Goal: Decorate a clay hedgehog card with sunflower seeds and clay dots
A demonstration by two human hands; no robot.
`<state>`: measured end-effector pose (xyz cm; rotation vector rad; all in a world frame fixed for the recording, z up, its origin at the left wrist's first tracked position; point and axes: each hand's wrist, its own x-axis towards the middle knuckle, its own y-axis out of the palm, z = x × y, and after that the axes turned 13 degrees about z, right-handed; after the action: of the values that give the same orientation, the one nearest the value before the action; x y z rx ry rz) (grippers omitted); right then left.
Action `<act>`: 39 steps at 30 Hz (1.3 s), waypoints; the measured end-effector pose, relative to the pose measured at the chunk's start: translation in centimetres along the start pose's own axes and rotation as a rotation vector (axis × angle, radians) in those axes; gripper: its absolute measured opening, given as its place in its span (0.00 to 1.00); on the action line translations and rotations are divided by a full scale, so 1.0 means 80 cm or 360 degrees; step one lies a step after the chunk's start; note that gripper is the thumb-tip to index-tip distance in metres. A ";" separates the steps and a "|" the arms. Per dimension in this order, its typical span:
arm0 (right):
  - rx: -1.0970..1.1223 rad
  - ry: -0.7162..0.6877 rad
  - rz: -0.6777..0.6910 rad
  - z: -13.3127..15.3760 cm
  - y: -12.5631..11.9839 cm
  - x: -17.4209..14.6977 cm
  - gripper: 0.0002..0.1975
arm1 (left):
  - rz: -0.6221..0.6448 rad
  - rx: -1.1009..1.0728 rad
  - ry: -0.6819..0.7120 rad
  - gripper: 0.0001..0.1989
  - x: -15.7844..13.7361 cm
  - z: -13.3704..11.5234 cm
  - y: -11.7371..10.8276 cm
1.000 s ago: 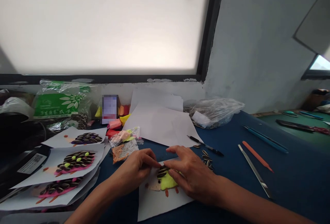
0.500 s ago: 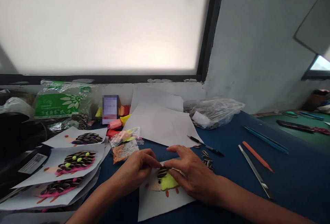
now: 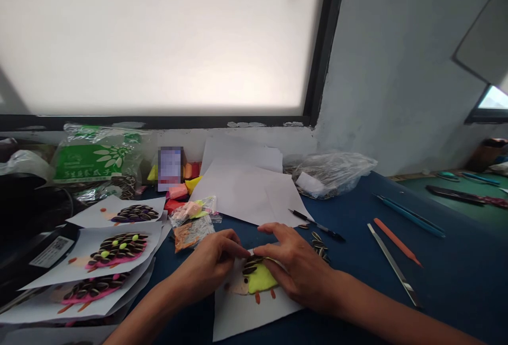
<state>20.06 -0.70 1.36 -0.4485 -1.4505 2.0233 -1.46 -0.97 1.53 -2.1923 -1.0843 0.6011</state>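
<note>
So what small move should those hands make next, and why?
Perhaps the right hand should take one of the loose seeds beside it, since dark seeds cover only the upper part of the yellow-green body that shows; below them it is bare.

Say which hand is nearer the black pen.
Right. The right hand sits on the camera side of the black pen; the left hand is farther off, to its left.

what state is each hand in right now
Left hand: fingers curled near the seeds; any grip cannot be told.
Right hand: fingers partly spread at the yellow clay; any grip cannot be told.
</note>
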 end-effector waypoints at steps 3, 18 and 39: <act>0.0016 -0.0007 0.0005 0.000 0.001 0.000 0.16 | -0.0007 -0.0016 0.0010 0.21 0.001 0.002 0.001; -0.0009 0.0035 0.0046 0.003 -0.001 0.000 0.15 | -0.0007 -0.0037 0.0006 0.22 0.002 0.000 0.000; -0.0709 0.0810 0.0415 -0.047 -0.050 0.004 0.12 | -0.0039 -0.0061 -0.0083 0.16 -0.001 0.001 0.000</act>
<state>23.13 3.13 3.84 -1.2934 -1.5545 1.5799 -1.53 -0.98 1.47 -2.2039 -1.1570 0.6350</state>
